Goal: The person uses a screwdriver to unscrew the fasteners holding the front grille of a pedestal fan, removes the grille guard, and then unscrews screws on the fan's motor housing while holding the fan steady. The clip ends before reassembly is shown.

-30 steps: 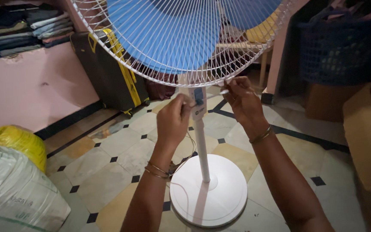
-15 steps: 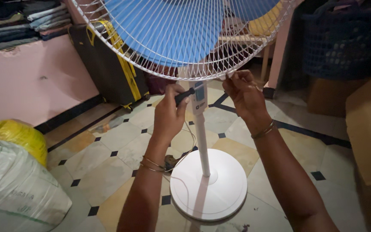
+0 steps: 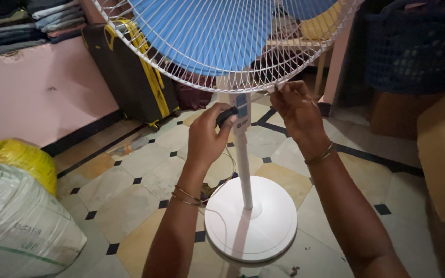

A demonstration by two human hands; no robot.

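Observation:
A white pedestal fan stands in front of me, with blue blades (image 3: 207, 36) behind a white wire grille (image 3: 181, 67), a thin white pole (image 3: 243, 164) and a round white base (image 3: 251, 221). My left hand (image 3: 207, 136) is closed on a small black tool or knob (image 3: 226, 116) beside the pole's control panel. My right hand (image 3: 297, 110) pinches the lower rim of the grille, with a thin rod or wire running between the two hands. Both wrists wear bangles.
A black suitcase with a yellow strap (image 3: 130, 72) leans on a pink ledge (image 3: 37, 98) holding folded clothes. A white sack (image 3: 16, 226) and a yellow bag (image 3: 21, 157) sit at left. A dark blue basket (image 3: 413, 46) and cardboard (image 3: 444, 154) stand at right on the tiled floor.
My view has shifted a little, so the fan sits slightly lower and more to the right. My left hand now shows the black piece more clearly; my right hand stays at the grille rim.

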